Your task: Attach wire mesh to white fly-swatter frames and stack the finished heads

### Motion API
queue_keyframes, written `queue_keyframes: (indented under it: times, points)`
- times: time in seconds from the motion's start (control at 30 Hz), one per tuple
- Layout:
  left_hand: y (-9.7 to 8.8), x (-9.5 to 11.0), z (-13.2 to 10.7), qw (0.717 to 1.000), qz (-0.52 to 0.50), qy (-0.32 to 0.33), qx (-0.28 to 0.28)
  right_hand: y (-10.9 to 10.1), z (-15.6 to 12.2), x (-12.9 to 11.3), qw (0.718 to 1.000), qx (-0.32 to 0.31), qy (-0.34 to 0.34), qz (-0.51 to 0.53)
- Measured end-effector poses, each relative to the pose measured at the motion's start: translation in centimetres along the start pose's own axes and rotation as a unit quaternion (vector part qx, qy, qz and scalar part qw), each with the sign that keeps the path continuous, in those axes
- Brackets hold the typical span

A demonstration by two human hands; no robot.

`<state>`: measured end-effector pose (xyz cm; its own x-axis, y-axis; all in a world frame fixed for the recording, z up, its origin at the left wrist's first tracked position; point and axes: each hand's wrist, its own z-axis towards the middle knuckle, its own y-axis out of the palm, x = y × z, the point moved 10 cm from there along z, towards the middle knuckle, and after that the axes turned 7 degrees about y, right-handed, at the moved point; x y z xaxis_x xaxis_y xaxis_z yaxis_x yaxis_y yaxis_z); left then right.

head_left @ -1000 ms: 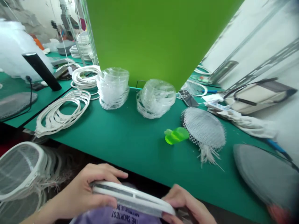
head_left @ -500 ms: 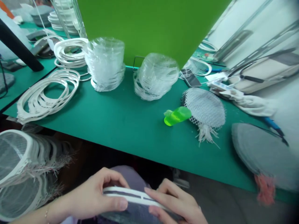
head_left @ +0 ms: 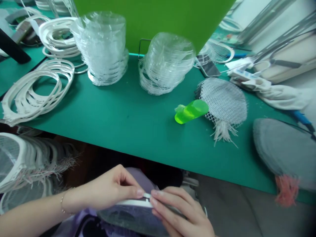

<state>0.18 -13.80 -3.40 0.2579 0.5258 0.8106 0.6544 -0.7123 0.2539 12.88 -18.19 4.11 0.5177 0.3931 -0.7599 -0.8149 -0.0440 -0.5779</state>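
Low in front of me, over my lap, is a white oval racket frame (head_left: 134, 203) with dark mesh across it. My left hand (head_left: 116, 189) is closed, its thumb and fingertips pinching at the frame's upper rim. A small white piece (head_left: 147, 196) shows between the fingertips of both hands; I cannot tell whether it is loose or part of the rim. My right hand (head_left: 182, 209) grips the rim from the right with its fingers together, covering that side of the frame.
On the green table (head_left: 116, 125) stand two stacks of clear plastic discs (head_left: 103, 49), white rings (head_left: 37, 92), a bright green cylinder (head_left: 192, 111), a phone (head_left: 208, 65) and mesh pieces (head_left: 223, 102). Grey mesh sheets (head_left: 283, 148) lie at the right edge. Stacked racket frames (head_left: 32, 158) sit lower left.
My left hand has moved right along the rim, closing from a wide grip to a pinch beside my right fingertips. The view has tilted downward and the table things appear higher.
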Motion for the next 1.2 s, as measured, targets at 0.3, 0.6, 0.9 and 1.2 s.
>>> queue_keyframes:
  times: [0.3, 0.6, 0.9, 1.2]
  points:
    - [-1.0, 0.2, -1.5, 0.989, 0.118, 0.04, 0.08, -0.3, 0.0, 2.5, 0.987, 0.0, 0.14, 0.08]
    - [2.1, 5.3, -0.9, 0.933, 0.315, 0.172, -0.033, 1.2, 2.2, 2.6, 0.966, -0.144, 0.191, 0.098]
    - [-1.7, 3.3, -2.7, 0.95, 0.279, 0.138, 0.023, 0.7, 1.2, 4.5, 0.959, -0.111, 0.232, 0.116]
    - [-0.8, 3.2, -2.5, 0.958, 0.243, 0.152, -0.009, 1.9, 1.4, 4.2, 0.934, -0.208, 0.254, 0.14]
